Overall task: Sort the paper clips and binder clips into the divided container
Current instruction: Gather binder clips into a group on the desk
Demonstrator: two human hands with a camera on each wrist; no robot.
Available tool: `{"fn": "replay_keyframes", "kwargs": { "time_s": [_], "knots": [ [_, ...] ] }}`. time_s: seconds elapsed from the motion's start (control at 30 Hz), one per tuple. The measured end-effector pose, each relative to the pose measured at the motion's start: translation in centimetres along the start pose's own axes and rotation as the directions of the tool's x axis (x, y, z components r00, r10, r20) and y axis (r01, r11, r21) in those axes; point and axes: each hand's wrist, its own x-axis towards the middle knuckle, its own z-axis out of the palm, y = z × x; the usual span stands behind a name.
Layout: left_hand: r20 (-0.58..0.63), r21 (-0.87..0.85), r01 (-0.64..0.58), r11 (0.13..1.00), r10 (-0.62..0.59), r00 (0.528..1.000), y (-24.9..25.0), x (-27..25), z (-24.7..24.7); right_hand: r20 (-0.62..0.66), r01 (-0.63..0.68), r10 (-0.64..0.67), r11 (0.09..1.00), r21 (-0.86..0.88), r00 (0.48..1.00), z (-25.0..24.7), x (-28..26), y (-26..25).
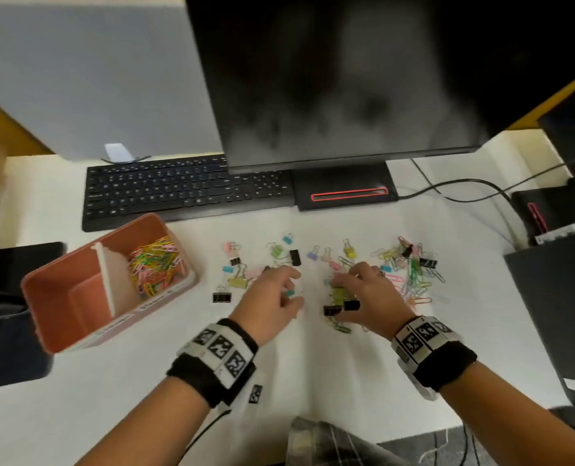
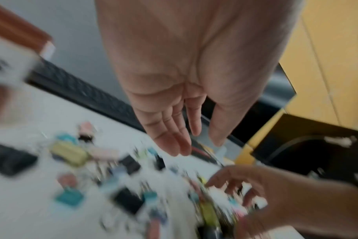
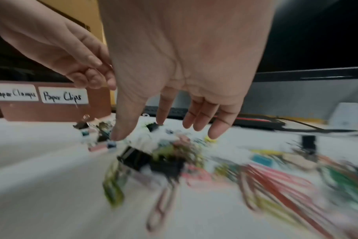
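Note:
A pink divided container (image 1: 87,297) stands at the left; its right compartment holds colourful paper clips (image 1: 155,267), its left one shows nothing inside. The right wrist view shows the container's (image 3: 55,111) labels "Paper Clamps" and "Paper Clips". Binder clips (image 1: 237,280) lie scattered mid-desk, and a heap of paper clips (image 1: 413,280) lies to the right. My left hand (image 1: 279,290) hovers over the binder clips with straight fingers (image 2: 180,145), holding nothing. My right hand (image 1: 356,290) is spread over yellow-green and black binder clips (image 1: 332,310), fingers (image 3: 213,134) extended, gripping nothing.
A black keyboard (image 1: 185,193) and a monitor (image 1: 346,79) on its base (image 1: 343,193) stand behind the clips. Cables (image 1: 464,186) run to the right, where black equipment (image 1: 555,297) borders the desk. Another dark object (image 1: 10,314) sits left of the container.

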Motion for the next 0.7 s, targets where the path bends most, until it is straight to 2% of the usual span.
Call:
{"fn": "replay_keyframes", "kwargs": {
  "time_s": [0.1, 0.2, 0.27, 0.4, 0.5, 0.63, 0.7],
  "knots": [
    [0.114, 0.109, 0.023, 0.994, -0.035, 0.993, 1.0, 2.1, 6.2, 0.068, -0.009, 0.007, 1.0, 0.03, 0.998, 0.8, -0.1, 2.5],
    [0.052, 0.221, 0.106, 0.969, -0.12, 0.991, 1.5, 3.8, 10.3, 0.056, 0.037, -0.045, 0.988, 0.149, 0.997, 1.0, 0.5, 3.5],
    [-0.015, 0.25, 0.134, 0.959, -0.135, 0.991, 1.5, 4.5, 11.4, 0.035, 0.07, -0.079, 0.973, 0.222, 0.996, 0.5, 0.8, 4.1],
    [-0.04, 0.158, 0.142, 0.977, -0.138, 0.99, 1.2, 4.7, 11.1, 0.016, 0.106, -0.118, 0.936, 0.335, 0.993, -0.8, 0.9, 6.0],
    [-0.047, 0.074, 0.139, 0.987, -0.136, 0.99, 1.0, 4.5, 10.2, -0.026, 0.153, -0.154, 0.924, 0.351, 0.988, -2.5, 1.3, 7.4],
    [-0.125, -0.015, 0.138, 0.99, -0.139, 0.982, 0.8, 4.6, 9.0, -0.111, 0.135, -0.102, 0.927, 0.349, 0.989, -4.5, 3.6, 8.6],
    [-0.174, -0.081, 0.157, 0.984, -0.169, 0.97, 0.9, 4.8, 8.4, -0.108, 0.116, -0.081, 0.925, 0.362, 0.991, -4.7, 4.8, 9.0]
  ]
}}
